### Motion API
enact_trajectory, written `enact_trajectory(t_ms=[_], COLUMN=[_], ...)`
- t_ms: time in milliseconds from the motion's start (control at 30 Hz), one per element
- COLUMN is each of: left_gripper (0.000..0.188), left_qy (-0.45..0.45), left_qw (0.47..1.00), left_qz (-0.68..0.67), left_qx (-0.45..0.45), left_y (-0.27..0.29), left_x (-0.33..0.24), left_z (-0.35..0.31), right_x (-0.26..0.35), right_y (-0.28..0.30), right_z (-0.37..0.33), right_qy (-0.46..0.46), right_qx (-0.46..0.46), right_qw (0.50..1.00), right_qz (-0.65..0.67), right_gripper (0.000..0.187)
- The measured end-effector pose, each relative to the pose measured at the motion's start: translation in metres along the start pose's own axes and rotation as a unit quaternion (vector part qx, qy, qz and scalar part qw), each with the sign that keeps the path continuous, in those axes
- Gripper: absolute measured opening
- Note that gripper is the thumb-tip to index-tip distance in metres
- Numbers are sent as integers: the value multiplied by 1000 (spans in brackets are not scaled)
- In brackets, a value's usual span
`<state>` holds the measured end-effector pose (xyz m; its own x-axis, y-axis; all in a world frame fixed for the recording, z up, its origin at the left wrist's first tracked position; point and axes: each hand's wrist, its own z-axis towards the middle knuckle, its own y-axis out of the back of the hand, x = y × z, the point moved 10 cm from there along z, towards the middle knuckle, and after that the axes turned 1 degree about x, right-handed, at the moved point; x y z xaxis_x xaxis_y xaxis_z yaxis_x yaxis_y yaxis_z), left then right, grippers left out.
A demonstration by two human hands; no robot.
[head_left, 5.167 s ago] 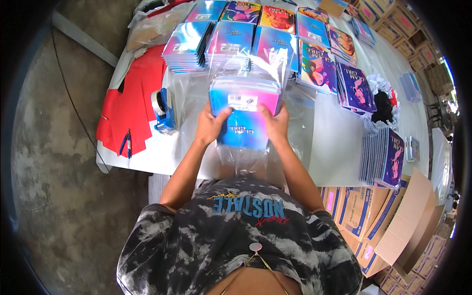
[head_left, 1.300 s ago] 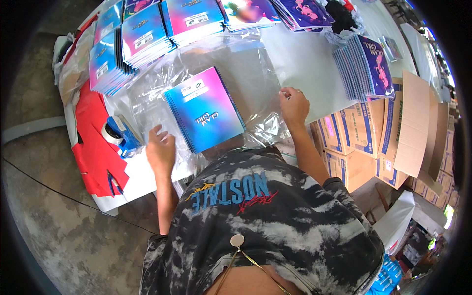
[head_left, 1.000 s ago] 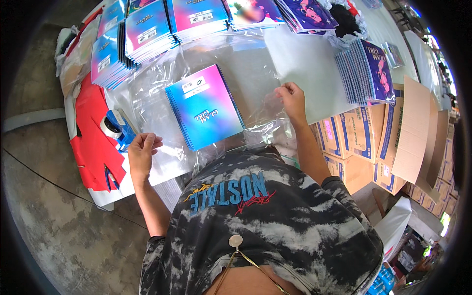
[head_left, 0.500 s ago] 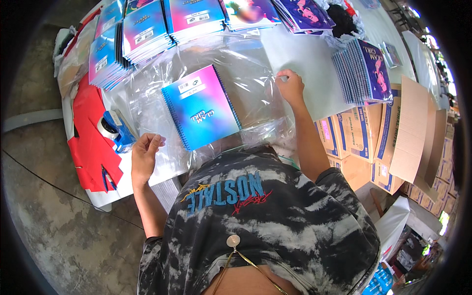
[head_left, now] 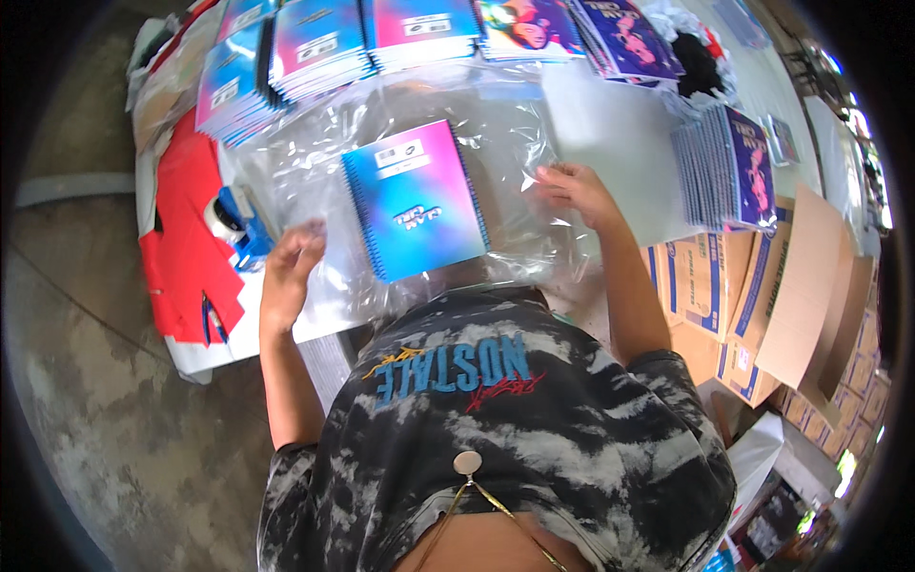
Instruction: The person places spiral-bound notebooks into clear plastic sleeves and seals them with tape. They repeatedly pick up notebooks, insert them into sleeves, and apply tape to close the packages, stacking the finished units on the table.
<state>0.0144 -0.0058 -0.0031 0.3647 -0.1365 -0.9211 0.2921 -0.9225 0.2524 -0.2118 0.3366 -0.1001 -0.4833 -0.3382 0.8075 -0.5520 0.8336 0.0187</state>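
Observation:
A spiral notebook [head_left: 419, 210] with a blue, purple and pink cover lies on a clear plastic sheet [head_left: 510, 153] spread over the table. My left hand [head_left: 289, 272] is raised at the left of the notebook, thumb and fingertips pinched together; whatever is between them is too small to make out. To the notebook's right, my right hand [head_left: 581, 194] hovers over the edge of the plastic. Its fingers reach toward the notebook, slightly apart and a little blurred, and no hold on the sheet shows.
Stacks of similar notebooks [head_left: 319, 57] line the far side. Purple notebooks [head_left: 715, 172] stand in a row at right, above cardboard boxes [head_left: 710, 276]. At left are a blue tape dispenser [head_left: 250, 234], red material [head_left: 186, 257] and a pen-like blue tool [head_left: 212, 319].
The whole view has shifted rightward. My left hand has lifted toward the notebook. My right hand has moved inward, its fingers no longer pinching the sheet's edge.

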Motion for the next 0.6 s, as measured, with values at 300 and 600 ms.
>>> enact_trajectory(t_ms=[300, 600], left_gripper=[13, 14], left_qy=[-106, -112], left_qw=[974, 961], left_qz=[-186, -251], left_qx=[70, 15], left_y=[-37, -32], left_x=[-4, 6], left_z=[38, 33], right_x=[39, 13], right_y=[-47, -47], right_z=[-2, -36], right_qy=[12, 119], right_qx=[164, -7], right_qw=[984, 976], right_qz=[-69, 181], right_gripper=[60, 78])
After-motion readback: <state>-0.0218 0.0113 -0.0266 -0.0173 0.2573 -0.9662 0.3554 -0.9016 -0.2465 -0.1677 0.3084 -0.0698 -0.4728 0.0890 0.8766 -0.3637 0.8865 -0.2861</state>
